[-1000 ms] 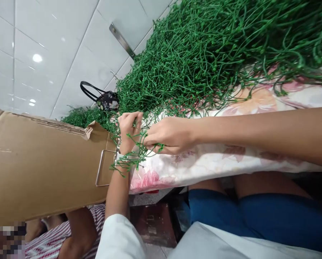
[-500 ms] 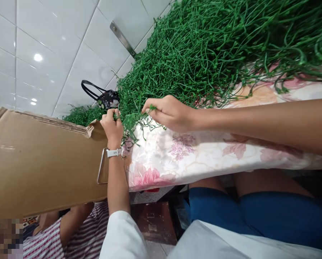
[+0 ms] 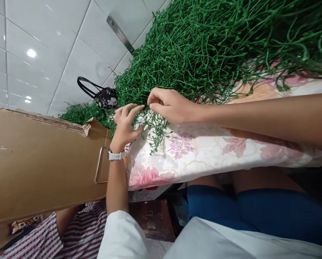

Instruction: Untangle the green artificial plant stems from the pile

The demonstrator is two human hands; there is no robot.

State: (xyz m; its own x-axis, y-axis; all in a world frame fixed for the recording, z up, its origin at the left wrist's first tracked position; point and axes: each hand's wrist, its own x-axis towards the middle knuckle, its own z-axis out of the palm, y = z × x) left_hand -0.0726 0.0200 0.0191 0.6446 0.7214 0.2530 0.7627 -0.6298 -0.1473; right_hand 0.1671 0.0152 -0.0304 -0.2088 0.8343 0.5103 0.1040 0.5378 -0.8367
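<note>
My left hand (image 3: 125, 127), with a white watch strap at its wrist, is open. Its fingers and thumb are spread beside a small bunch of thin green stems (image 3: 158, 135) with tiny buds. Close by on the right, my right hand (image 3: 173, 106) has its thumb and fingers pinched together at the top of this bunch. The bunch dangles below the fingertips over a floral cloth (image 3: 198, 158). Exactly how many stems the pinch holds is hidden. Behind both hands rises a large tangled pile of the same green stems (image 3: 204, 46).
A cardboard box (image 3: 47, 165) with a bent wire handle (image 3: 98, 167) stands at the left. Behind it are a black flowered bag (image 3: 107, 98) and a tiled wall (image 3: 47, 43) with a metal bracket (image 3: 120, 34). A person in a striped top (image 3: 82, 230) sits below the box.
My left hand has opened from a pinch and moved right, towards my right hand. The small green bunch has shifted right and now hangs beneath my right hand.
</note>
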